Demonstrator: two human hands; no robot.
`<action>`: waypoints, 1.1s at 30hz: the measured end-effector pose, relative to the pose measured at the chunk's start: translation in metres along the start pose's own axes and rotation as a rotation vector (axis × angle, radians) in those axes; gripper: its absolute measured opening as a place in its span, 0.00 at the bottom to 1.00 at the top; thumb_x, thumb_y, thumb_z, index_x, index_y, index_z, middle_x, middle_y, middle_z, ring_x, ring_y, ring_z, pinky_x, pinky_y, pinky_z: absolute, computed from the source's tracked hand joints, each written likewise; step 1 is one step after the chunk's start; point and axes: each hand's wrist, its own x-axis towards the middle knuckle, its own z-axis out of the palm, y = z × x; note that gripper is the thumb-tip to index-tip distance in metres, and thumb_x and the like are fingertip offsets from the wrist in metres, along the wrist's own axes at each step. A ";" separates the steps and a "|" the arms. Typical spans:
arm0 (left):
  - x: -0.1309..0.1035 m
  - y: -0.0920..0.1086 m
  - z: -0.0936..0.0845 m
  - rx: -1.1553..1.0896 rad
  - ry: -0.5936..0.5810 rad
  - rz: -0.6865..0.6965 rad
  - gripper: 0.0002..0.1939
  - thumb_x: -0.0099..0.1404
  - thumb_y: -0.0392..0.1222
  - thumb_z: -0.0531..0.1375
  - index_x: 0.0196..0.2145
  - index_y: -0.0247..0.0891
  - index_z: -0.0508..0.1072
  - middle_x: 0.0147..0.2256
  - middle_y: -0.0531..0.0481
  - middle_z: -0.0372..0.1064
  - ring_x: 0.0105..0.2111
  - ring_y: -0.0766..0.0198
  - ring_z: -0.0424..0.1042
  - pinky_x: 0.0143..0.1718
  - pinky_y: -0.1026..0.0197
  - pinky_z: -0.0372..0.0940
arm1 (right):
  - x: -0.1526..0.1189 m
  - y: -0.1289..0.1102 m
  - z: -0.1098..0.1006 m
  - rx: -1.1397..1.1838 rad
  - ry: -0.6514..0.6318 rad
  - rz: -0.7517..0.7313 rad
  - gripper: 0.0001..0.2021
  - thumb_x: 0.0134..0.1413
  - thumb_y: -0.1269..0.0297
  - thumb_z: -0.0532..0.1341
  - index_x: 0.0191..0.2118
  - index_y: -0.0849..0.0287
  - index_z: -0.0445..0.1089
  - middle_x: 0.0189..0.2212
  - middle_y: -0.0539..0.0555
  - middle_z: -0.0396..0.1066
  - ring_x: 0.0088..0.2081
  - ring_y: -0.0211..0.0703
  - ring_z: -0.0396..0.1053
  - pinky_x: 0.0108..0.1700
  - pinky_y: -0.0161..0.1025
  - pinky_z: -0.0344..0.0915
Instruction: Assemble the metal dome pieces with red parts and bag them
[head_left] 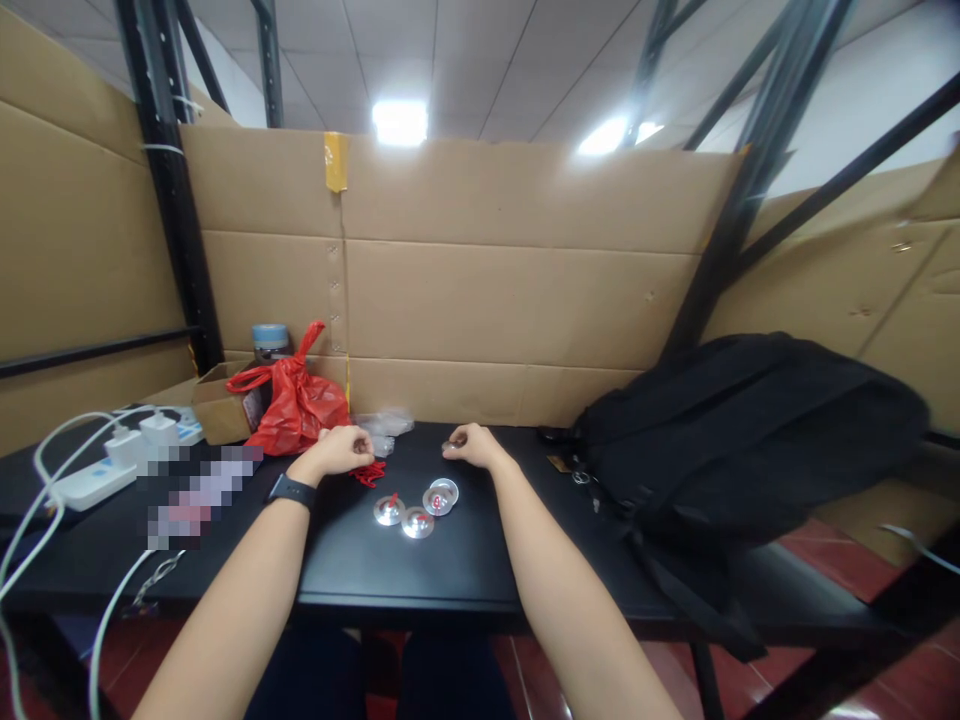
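Observation:
Several small, shiny metal discs with domed middles, much like finger cymbals, lie on the black table. One disc [389, 510] has a bit of red cord on it, and another disc [418, 522] sits close to its right. Two more overlap behind them, the front one a disc [437, 501] with red at its middle. My right hand [475, 446] pinches a small metal disc [451, 444] above the table. My left hand [341, 450] is closed, fingertips curled by a heap of red cords [368, 474]; what it pinches is hidden.
A knotted red plastic bag [296, 405], a small cardboard box [223, 405] and clear plastic wrapping [386, 428] stand at the back left. Left of my arm is a power strip [94, 485] with white cables. A black backpack [750, 440] covers the right side of the table [405, 575].

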 end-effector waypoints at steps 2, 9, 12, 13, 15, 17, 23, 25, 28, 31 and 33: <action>0.000 0.007 -0.001 -0.121 -0.075 0.144 0.10 0.56 0.46 0.66 0.35 0.41 0.80 0.38 0.49 0.77 0.39 0.60 0.74 0.42 0.63 0.62 | -0.001 0.000 -0.002 -0.029 -0.028 0.005 0.17 0.38 0.61 0.74 0.38 0.59 0.78 0.36 0.55 0.79 0.39 0.45 0.75 0.41 0.35 0.66; -0.003 0.043 0.005 -0.032 -0.369 0.375 0.13 0.50 0.49 0.73 0.34 0.45 0.83 0.37 0.50 0.77 0.40 0.59 0.72 0.44 0.63 0.61 | -0.002 -0.012 -0.008 -0.153 -0.005 -0.005 0.20 0.40 0.61 0.72 0.44 0.59 0.77 0.48 0.62 0.75 0.49 0.55 0.72 0.47 0.42 0.65; -0.002 0.044 0.011 -0.065 -0.450 0.353 0.08 0.54 0.43 0.71 0.34 0.44 0.83 0.34 0.52 0.79 0.35 0.63 0.74 0.38 0.66 0.61 | -0.005 -0.026 -0.009 -0.135 -0.017 -0.087 0.18 0.48 0.62 0.68 0.47 0.60 0.76 0.48 0.61 0.74 0.49 0.50 0.71 0.48 0.40 0.65; -0.002 0.042 0.012 -0.066 -0.445 0.323 0.10 0.52 0.42 0.71 0.35 0.44 0.83 0.34 0.52 0.79 0.34 0.63 0.74 0.37 0.66 0.61 | -0.006 -0.030 -0.008 -0.121 -0.040 -0.118 0.17 0.49 0.62 0.67 0.46 0.60 0.76 0.45 0.60 0.76 0.46 0.48 0.72 0.47 0.38 0.65; -0.002 0.039 0.012 -0.060 -0.418 0.268 0.15 0.49 0.41 0.72 0.37 0.44 0.83 0.35 0.53 0.80 0.33 0.63 0.74 0.34 0.67 0.61 | -0.009 -0.039 -0.007 -0.093 -0.097 -0.177 0.14 0.49 0.63 0.67 0.43 0.60 0.77 0.39 0.56 0.77 0.40 0.43 0.73 0.43 0.36 0.65; -0.003 0.036 0.010 -0.065 -0.424 0.242 0.11 0.50 0.39 0.71 0.34 0.43 0.83 0.32 0.53 0.80 0.32 0.64 0.74 0.33 0.67 0.60 | -0.012 -0.047 -0.005 -0.068 -0.148 -0.222 0.12 0.48 0.64 0.68 0.41 0.60 0.78 0.35 0.55 0.78 0.36 0.41 0.73 0.40 0.35 0.65; -0.007 0.026 0.001 -0.165 -0.356 0.171 0.05 0.52 0.33 0.67 0.29 0.38 0.80 0.26 0.53 0.77 0.27 0.66 0.72 0.29 0.68 0.60 | -0.020 -0.066 0.005 0.041 -0.365 -0.307 0.12 0.47 0.62 0.68 0.39 0.60 0.78 0.32 0.52 0.78 0.32 0.39 0.73 0.36 0.33 0.65; -0.009 0.023 -0.001 -0.228 -0.352 0.166 0.06 0.51 0.32 0.67 0.30 0.37 0.79 0.28 0.53 0.77 0.28 0.66 0.73 0.30 0.68 0.61 | -0.022 -0.073 0.008 0.081 -0.448 -0.320 0.13 0.46 0.61 0.69 0.39 0.60 0.78 0.31 0.52 0.78 0.32 0.39 0.73 0.36 0.34 0.65; -0.011 0.021 -0.002 -0.252 -0.299 0.197 0.03 0.53 0.31 0.65 0.28 0.36 0.75 0.26 0.53 0.74 0.26 0.66 0.71 0.30 0.68 0.62 | -0.027 -0.085 0.013 0.128 -0.504 -0.346 0.17 0.42 0.57 0.72 0.40 0.59 0.78 0.33 0.52 0.78 0.32 0.39 0.72 0.36 0.33 0.65; -0.012 0.025 -0.002 -0.295 -0.176 0.262 0.04 0.55 0.31 0.63 0.30 0.36 0.74 0.28 0.53 0.75 0.29 0.66 0.72 0.33 0.67 0.63 | -0.032 -0.096 0.019 0.199 -0.541 -0.383 0.22 0.37 0.55 0.75 0.40 0.59 0.78 0.35 0.52 0.77 0.33 0.39 0.71 0.35 0.33 0.65; -0.011 0.028 -0.002 -0.329 -0.073 0.292 0.05 0.56 0.32 0.62 0.33 0.36 0.73 0.32 0.52 0.76 0.33 0.65 0.74 0.38 0.66 0.64 | -0.034 -0.101 0.023 0.244 -0.503 -0.393 0.21 0.37 0.55 0.75 0.39 0.60 0.77 0.31 0.51 0.76 0.30 0.38 0.70 0.33 0.33 0.63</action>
